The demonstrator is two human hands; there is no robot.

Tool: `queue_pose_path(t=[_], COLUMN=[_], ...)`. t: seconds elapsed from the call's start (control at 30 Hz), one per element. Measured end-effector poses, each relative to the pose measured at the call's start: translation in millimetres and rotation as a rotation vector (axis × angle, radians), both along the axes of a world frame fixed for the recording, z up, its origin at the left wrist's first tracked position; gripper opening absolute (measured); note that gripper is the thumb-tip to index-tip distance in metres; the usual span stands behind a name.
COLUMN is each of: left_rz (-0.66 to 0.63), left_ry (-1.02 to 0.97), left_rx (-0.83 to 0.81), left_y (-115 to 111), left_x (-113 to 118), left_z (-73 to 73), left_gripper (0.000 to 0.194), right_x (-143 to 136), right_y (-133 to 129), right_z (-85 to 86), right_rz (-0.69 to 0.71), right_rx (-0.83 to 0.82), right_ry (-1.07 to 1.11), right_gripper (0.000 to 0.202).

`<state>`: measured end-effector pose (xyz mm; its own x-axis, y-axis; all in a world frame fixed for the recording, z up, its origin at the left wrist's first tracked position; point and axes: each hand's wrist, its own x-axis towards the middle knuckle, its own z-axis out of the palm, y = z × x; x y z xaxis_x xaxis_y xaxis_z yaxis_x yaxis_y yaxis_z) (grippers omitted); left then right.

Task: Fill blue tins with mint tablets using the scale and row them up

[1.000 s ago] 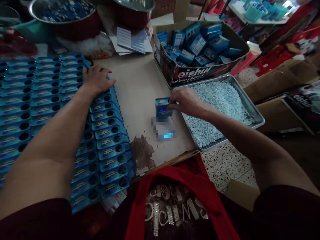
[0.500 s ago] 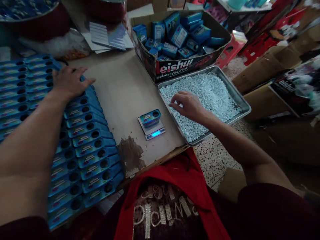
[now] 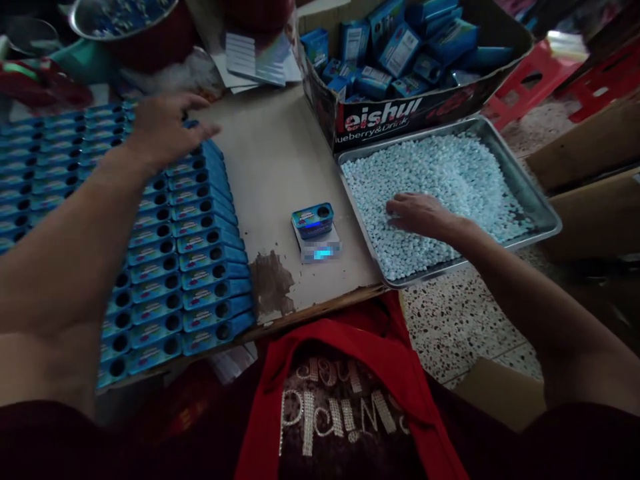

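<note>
the pellet tray point(image 3: 547, 219) is gleaming like smooth metal, the lined-up blue boxes point(image 3: 207, 293) are looking glossy, and the bench point(image 3: 265, 173) is showing a rough, peeling patch.

- Dim overall, the dark maroon sleeves point(image 3: 575, 440) sinking nearly to black.
- The small white scale point(image 3: 320, 245) glows cyan at its display, in coarse pixel blocks; a blue glint marks the glossy blue oblong tin point(image 3: 313, 230).
- Faint sheen on the grey metal tray point(image 3: 544, 228).
- Bare left forearm point(image 3: 75, 247) soft-edged, stretched large by the wide lens.
</note>
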<state>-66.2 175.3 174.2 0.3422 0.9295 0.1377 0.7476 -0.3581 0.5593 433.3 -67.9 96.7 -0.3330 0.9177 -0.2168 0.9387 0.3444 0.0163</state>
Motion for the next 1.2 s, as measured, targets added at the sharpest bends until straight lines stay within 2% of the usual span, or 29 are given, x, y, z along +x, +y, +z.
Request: queue_pose_path(t=[0.07, 0.13, 0.2, 0.27, 0.33, 0.4, 0.47, 0.57, 0.7, 0.83, 0.97, 1.1, 1.2], left_rz=[-0.103, -0.237, -0.373, -0.470, -0.500, -0.479, -0.432, -0.347, -0.256, -0.216, -0.232, -0.150, -0.088], left_ry=[0.067, 0.100, 0.122, 0.117, 0.078, 0.044, 0.043, 0.060, 0.028, 0.005, -0.020, -0.082, -0.152], left_rx=[-0.057, -0.123, -0.195, -0.268, -0.328, -0.369, -0.389, -0.385, -0.359, -0.358, -0.387, -0.379, -0.389], left_y=[-22.5, -49.0, -75.7, -99.1, -117.4, -131.2, -142.2, -155.7, -167.3, -168.5, -160.8, -149.6, -141.3], left_x=[11.2, 24.2, 37.7, 50.3, 61.2, 70.2, 77.6, 87.3, 98.8, 100.9, 85.2, 63.0, 53.8], left_z=[5.1, 7.9, 8.0, 4.3, -3.7, -14.5, -25.8, -39.8, -52.0, -54.4, -47.5, -47.6, -56.1], left_gripper=[0.106, 0.096, 0.090, 0.094, 0.103, 0.110, 0.112, 0.109, 0.094, 0.092, 0.098, 0.093, 0.086], right_x=[7.9, 13.2, 16.0, 17.5, 19.2, 21.7, 24.6, 26.4, 10.7, -37.0, -100.4, -147.9, -164.0], right_y=[4.3, 7.6, 9.0, 8.0, 4.7, -0.1, -5.6, -11.7, -7.2, 12.6, 33.9, 47.1, 52.7], right_z=[6.3, 11.1, 14.0, 15.3, 15.1, 13.7, 12.4, 14.4, 32.3, 62.1, 85.9, 95.6, 95.7], right_rz=[-0.139, -0.344, -0.584, -0.789, -0.904, -0.925, -0.885, -0.804, -0.654, -0.320, 0.009, 0.167, 0.194], right_rx=[0.013, 0.040, 0.008, -0.061, -0.091, -0.087, -0.074, -0.063, -0.112, -0.184, -0.134, -0.078, -0.087], right_ry=[0.175, 0.416, 0.732, 1.059, 1.297, 1.401, 1.392, 1.244, 0.975, 0.765, 0.638, 0.477, 0.366], right_gripper=[0.017, 0.014, 0.012, 0.016, 0.023, 0.026, 0.025, 0.019, 0.007, 0.009, 0.020, 0.029, 0.030])
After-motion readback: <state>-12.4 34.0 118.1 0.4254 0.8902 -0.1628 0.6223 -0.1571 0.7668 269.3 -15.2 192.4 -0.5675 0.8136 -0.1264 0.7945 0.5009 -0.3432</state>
